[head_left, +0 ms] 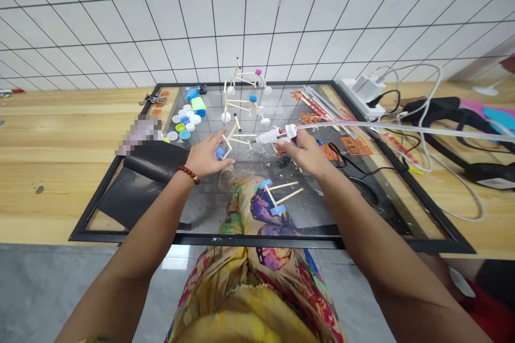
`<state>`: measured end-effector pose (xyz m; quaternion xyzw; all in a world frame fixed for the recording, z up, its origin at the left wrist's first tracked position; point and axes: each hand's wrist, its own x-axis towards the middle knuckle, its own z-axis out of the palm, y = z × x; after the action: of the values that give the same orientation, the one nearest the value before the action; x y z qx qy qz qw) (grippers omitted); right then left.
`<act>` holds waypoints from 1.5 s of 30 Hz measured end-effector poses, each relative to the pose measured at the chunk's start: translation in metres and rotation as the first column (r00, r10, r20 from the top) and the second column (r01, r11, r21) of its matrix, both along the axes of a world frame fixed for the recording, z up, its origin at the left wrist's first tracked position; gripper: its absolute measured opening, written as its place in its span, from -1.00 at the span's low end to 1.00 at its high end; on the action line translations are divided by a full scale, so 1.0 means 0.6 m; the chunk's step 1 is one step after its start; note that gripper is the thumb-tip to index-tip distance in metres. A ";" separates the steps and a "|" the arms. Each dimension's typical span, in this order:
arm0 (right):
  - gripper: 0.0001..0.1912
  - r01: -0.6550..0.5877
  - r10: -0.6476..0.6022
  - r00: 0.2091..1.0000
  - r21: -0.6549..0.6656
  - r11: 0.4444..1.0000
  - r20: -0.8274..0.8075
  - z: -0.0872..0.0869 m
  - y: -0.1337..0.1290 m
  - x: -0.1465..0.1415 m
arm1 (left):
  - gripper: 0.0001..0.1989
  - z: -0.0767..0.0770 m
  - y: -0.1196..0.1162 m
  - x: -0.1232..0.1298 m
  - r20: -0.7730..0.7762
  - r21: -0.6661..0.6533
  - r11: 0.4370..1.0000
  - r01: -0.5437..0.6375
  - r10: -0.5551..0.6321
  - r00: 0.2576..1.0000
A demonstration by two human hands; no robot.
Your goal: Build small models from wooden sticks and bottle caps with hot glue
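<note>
My right hand (308,154) is wrapped around a white hot glue gun (277,134), its nozzle pointing left. A long clear glue stick (374,127) runs out of its back to the right. The nozzle is close to a small wooden-stick model (237,138) with a blue cap wheel (219,153). My left hand (208,154) holds this model at its left end, thumb and index finger on either side of the wheel. Behind stand two similar stick models (243,103) (246,79) with white cap wheels. Nearer me lies a stick frame (277,197) with two light-blue wheels.
A black-framed glass panel (277,241) lies on the wooden table (52,171). Bottle caps (189,118) and black sheets (140,187) are at left. Sticks (325,110), orange pieces (356,146), a power strip (360,99) and cables (430,118) are at right.
</note>
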<state>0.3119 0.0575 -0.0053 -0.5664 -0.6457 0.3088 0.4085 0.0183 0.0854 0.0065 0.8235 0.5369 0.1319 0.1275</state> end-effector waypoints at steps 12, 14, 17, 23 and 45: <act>-0.74 0.026 -0.026 0.999 -0.011 1.000 0.024 -0.001 0.003 -0.003 | -0.06 -0.006 0.004 -0.005 0.037 -0.007 1.000 0.015 -0.015 0.999; -0.75 0.024 -0.024 0.999 -0.019 1.000 0.035 0.001 0.004 -0.006 | -0.06 -0.006 0.003 -0.005 0.028 -0.005 1.000 0.013 -0.013 1.000; -0.77 0.026 -0.025 0.998 -0.015 1.000 0.054 0.006 0.004 -0.010 | -0.08 -0.004 0.002 -0.003 0.013 -0.008 1.000 0.011 -0.011 1.000; -0.79 0.056 -0.053 0.994 -0.027 0.998 0.099 0.010 0.008 -0.013 | -0.10 -0.002 -0.001 0.000 0.003 -0.002 1.000 0.008 -0.008 1.000; -0.66 0.119 -0.119 0.989 0.006 0.993 0.089 -0.010 0.017 0.001 | -0.09 -0.005 0.002 -0.001 0.008 -0.007 1.000 0.018 -0.018 1.000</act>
<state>0.3127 0.0680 -0.0114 -0.6170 -0.6285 0.2580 0.3972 0.0177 0.0864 0.0035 0.8273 0.5294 0.1320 0.1335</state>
